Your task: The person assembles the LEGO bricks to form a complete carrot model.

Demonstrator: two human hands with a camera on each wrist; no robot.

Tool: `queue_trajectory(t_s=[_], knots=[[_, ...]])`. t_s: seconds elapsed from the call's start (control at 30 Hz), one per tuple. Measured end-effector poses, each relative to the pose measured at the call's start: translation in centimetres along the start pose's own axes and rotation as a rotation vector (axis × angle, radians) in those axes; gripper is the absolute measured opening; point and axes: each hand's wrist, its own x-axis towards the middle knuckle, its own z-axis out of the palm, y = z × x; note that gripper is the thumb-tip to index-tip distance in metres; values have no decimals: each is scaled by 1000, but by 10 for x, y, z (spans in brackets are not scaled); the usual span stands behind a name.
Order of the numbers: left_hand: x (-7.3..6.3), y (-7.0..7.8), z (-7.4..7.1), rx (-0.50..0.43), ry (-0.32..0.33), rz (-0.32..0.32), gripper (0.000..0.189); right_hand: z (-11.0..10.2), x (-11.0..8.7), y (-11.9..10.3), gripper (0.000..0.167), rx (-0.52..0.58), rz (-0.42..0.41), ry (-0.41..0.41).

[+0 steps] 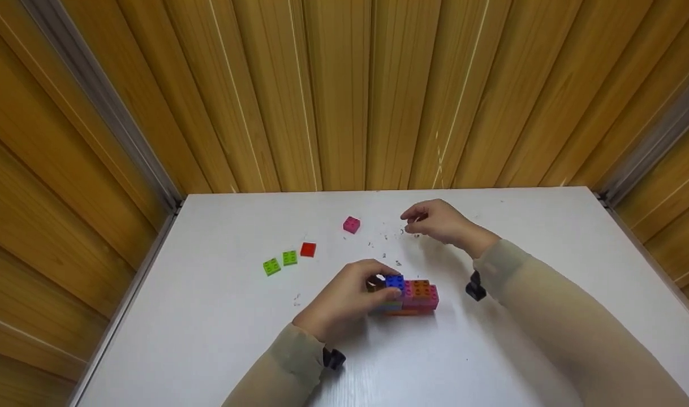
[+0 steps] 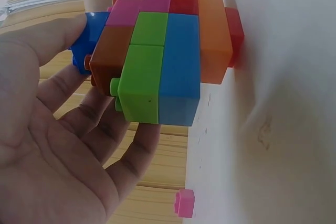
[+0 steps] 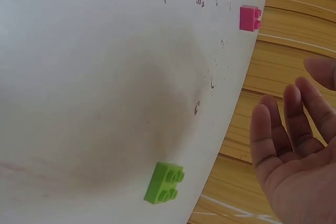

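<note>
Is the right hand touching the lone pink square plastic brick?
Apart: the head view plainly shows white tabletop between the right hand and the lone pink square plastic brick.

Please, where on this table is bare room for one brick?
Bare room: between the leftmost lime-green square plastic brick and the left edge of the white table, and between the right beige sleeve and the right edge. Crowded: the middle, with the left hand gripping the multicoloured plastic brick block, the right hand hovering beyond, and a pink square plastic brick.
</note>
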Motion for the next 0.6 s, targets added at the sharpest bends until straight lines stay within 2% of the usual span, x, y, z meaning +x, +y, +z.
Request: queue_trajectory(t_s=[0.17, 0.33, 0.5, 0.6], knots=[[-2, 0, -2, 39, 14, 57, 30, 10, 31, -13, 40, -148, -53, 8], [-7, -1, -6, 78, 42, 120, 32, 21, 55, -16, 46, -195, -87, -18], [-12, -1, -4, 74, 31, 133, 34, 40, 63, -16, 57, -218, -129, -127], [-14, 1, -2, 86, 25, 150, 35, 51, 63, -18, 67, -254, -200, -208]])
